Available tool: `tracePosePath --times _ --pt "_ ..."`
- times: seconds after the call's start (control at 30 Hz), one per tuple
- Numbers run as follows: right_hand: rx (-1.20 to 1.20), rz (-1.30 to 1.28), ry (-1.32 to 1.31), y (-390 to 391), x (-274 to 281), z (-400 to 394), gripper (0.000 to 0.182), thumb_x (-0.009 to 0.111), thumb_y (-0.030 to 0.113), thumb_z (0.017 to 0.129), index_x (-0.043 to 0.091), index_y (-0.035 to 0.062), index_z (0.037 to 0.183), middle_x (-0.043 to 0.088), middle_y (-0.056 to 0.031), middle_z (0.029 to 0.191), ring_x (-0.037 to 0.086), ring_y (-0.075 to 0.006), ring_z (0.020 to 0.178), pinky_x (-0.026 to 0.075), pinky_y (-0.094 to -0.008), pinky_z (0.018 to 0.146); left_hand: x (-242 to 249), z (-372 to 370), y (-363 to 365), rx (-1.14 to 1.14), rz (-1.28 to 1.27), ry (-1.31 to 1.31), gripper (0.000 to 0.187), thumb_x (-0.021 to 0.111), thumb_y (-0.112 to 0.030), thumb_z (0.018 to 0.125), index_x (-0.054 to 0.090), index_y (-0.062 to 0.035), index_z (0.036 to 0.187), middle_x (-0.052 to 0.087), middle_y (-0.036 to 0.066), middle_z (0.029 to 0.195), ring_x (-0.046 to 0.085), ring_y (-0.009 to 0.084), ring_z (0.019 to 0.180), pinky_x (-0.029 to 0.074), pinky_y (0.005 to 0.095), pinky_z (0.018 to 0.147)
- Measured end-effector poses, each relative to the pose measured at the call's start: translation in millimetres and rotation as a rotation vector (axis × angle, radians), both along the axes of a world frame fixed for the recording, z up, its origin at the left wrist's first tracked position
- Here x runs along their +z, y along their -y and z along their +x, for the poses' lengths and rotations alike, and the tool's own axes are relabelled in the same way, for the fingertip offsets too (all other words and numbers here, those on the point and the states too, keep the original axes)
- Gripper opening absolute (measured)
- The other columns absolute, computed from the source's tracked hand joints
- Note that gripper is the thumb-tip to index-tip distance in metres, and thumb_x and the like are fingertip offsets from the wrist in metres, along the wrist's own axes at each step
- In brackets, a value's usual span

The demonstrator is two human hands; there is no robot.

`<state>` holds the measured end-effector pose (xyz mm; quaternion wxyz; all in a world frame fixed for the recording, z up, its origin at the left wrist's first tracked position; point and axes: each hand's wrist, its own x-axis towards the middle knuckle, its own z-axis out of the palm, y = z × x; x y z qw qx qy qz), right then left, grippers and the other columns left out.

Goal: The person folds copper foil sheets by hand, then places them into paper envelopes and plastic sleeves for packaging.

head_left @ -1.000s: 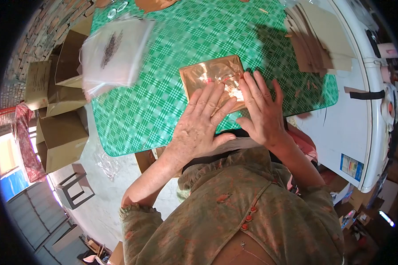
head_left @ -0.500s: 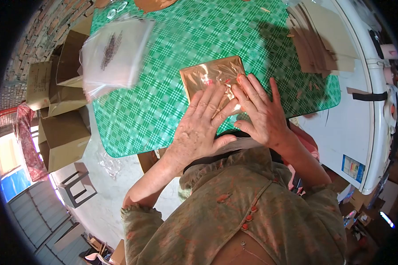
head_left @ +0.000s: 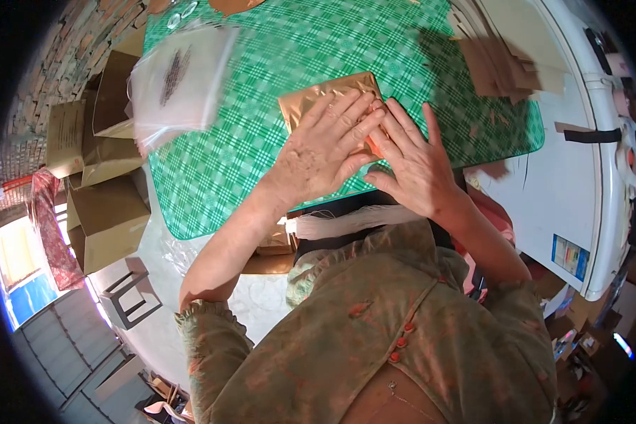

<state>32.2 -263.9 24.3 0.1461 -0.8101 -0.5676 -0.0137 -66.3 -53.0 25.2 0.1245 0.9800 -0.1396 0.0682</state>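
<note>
A shiny gold-coloured flat packet [head_left: 300,99] lies near the front edge of the green checked tablecloth [head_left: 254,141]. My left hand [head_left: 325,141] rests flat across it with the fingers stretched out, hiding most of its surface. Beside it, my right hand [head_left: 417,159] lies with spread fingers over the packet's right side, fingertips close to those of my left hand. Neither hand grips anything. A bundle of whitish threads [head_left: 353,222] lies across my lap, below the table edge.
Clear plastic bags [head_left: 184,85] lie stacked at the table's left. Brown cardboard sheets [head_left: 498,63] are piled at the right, near a white appliance [head_left: 544,191]. Open cardboard boxes [head_left: 109,219] and a grey stool [head_left: 131,293] stand to the left.
My left hand has slid up and farther over the packet, covering more of it. My right hand has shifted slightly up. More of the thread bundle on my lap shows.
</note>
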Motion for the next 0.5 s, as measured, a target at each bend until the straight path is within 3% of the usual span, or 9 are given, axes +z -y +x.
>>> tracePosePath --times 0.2,0.3,0.43,0.5 --pt "-0.019 0.149 -0.065 14.0 3.9 3.2 0.081 0.073 0.042 0.088 0.046 -0.0008 0.152 0.043 -0.0166 0.16 0.033 -0.0344 0.152 0.019 -0.0648 0.122 3.2 0.0 1.2 0.008 -0.034 -0.022 0.066 0.048 -0.04 0.107 0.03 -0.0132 0.164 0.031 0.01 0.169 0.027 0.0296 0.157 0.019 0.0517 0.129" --pt "-0.047 0.307 -0.006 41.4 0.5 8.0 0.072 0.076 0.031 0.084 0.053 -0.0002 0.144 0.05 -0.0151 0.152 0.041 -0.0351 0.146 0.025 -0.0624 0.12 5.4 0.0 1.6 0.007 -0.01 -0.039 0.065 0.049 -0.038 0.106 0.032 -0.0125 0.164 0.032 0.012 0.168 0.028 0.0307 0.156 0.019 0.052 0.129" --pt "0.01 0.329 0.082 53.4 0.9 -8.1 0.058 0.077 0.022 0.079 0.063 0.0032 0.133 0.059 -0.0088 0.139 0.051 -0.0294 0.132 0.036 -0.0531 0.115 5.3 0.5 1.7 0.018 0.011 -0.073 0.065 0.048 -0.037 0.105 0.033 -0.0126 0.163 0.032 0.013 0.168 0.029 0.0321 0.155 0.018 0.0522 0.129" --pt "0.023 0.285 0.077 51.1 2.8 -18.7 0.057 0.077 0.022 0.079 0.064 0.0037 0.131 0.059 -0.0078 0.139 0.051 -0.0288 0.132 0.037 -0.0524 0.115 6.7 1.2 1.9 0.017 0.008 -0.076 0.065 0.047 -0.038 0.105 0.033 -0.0128 0.164 0.032 0.013 0.168 0.028 0.0329 0.156 0.018 0.0519 0.129"
